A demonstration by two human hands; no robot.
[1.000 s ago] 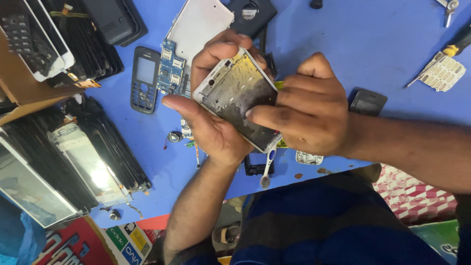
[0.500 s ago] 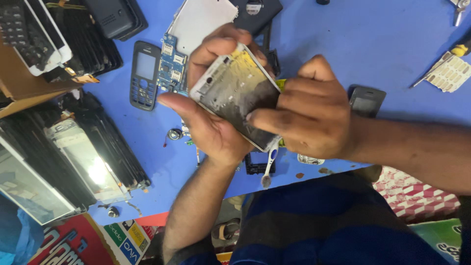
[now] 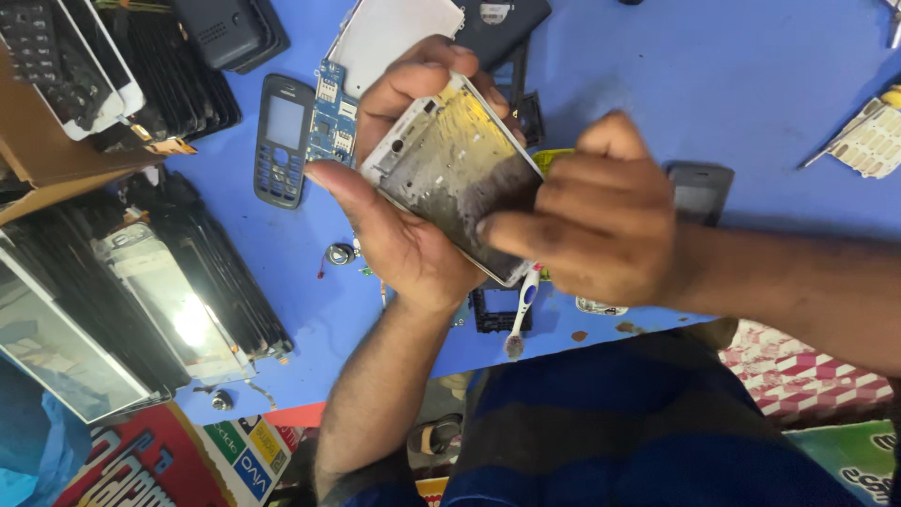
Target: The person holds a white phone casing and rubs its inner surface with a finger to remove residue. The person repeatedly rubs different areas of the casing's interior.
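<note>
Change since earlier frame: hardly any; I still hold the frame in both hands over the table, its tilt much the same, my right fingers a touch further across its face.

Head view, item held: flat rectangular silver-white phone frame with a dull yellowish metal inner plate [image 3: 455, 174], stripped of screen and board.

Head view, location: raised above the blue table top [image 3: 751, 84], between my two hands, clear of the parts lying below.

Head view, left hand [image 3: 404, 221]: cupped under the frame, thumb out along its left edge, fingers curled over the upper end; gripping it.

Head view, right hand [image 3: 601, 221]: fingers together, tips pressed on the frame's lower right face; whether the thumb pinches from behind I cannot tell.

Head view, orientation: long axis runs diagonally, upper left to lower right; open face turned up toward me.

Handling, judged: light, thin, stiff but easy to bend; hold by the rim edges, not the middle plate.

Head view, beneath: white and blue toothbrush [image 3: 522, 305] near the table edge.

Head view, nearby: dark blue keypad phone front cover [image 3: 283, 139]; small blue circuit board [image 3: 330, 117] just beside it; black phone back panels stacked [image 3: 178, 75] well to the left.
</note>
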